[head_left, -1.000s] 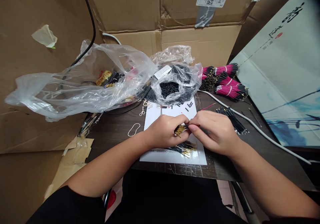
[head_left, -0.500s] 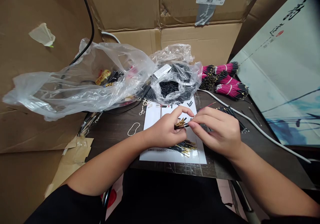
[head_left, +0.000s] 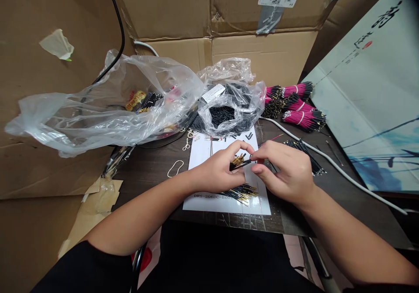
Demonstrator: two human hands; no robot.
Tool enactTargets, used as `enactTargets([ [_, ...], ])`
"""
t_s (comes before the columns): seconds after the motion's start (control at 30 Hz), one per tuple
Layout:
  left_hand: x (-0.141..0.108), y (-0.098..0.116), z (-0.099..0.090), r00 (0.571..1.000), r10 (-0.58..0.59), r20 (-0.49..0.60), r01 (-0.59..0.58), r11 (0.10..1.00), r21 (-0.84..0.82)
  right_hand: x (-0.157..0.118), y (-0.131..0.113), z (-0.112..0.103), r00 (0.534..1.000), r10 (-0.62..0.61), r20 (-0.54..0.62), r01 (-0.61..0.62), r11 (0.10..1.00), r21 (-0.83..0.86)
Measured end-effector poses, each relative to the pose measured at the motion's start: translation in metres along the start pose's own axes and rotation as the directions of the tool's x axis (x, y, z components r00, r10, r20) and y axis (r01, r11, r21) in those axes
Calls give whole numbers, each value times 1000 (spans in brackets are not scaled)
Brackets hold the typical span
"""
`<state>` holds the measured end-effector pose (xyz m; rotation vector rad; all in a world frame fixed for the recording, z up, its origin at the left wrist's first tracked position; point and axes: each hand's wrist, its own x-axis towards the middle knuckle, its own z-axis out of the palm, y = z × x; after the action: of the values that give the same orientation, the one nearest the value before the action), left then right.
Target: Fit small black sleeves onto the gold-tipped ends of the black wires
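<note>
My left hand grips a small bunch of black wires with gold pin terminals, the gold tips sticking up past my fingers. My right hand is close against it, its thumb and forefinger pinching a thin black wire at the bunch. Below both hands, a loose pile of gold-tipped black wires lies on a white printed sheet. My fingers hide the middle of the bunch.
Magenta wire bundles and a black wire bundle lie to the right, beside a white cable. A clear bag of black pieces, a larger plastic bag and a rubber band share the dark table.
My hands have drawn closer together and slightly up the sheet. The black wire in my right fingers now tilts up to the right, and the bunch's gold tips stand more upright.
</note>
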<state>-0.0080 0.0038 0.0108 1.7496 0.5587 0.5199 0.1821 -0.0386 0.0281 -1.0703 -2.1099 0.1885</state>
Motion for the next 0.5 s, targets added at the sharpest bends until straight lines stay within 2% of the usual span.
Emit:
enactTargets([
  [0.1, 0, -3, 1, 999, 27, -36, -22, 991, 130, 1, -3, -1, 997, 23, -77, -22, 1000, 20],
  [0.2, 0, -5, 2, 995, 68, -73, -42, 950, 309, 3, -5, 0, 998, -15, -58, 16, 1000, 24],
  [0.37, -1, -9, -1, 983, 165, -74, -97, 827, 554, 4, -5, 3, 999, -44, -25, 45, 997, 59],
  [0.5, -1, -13, -3, 980, 188, -69, -83, 694, 715, 4, -5, 6, 999, -31, -11, 32, 998, 59],
])
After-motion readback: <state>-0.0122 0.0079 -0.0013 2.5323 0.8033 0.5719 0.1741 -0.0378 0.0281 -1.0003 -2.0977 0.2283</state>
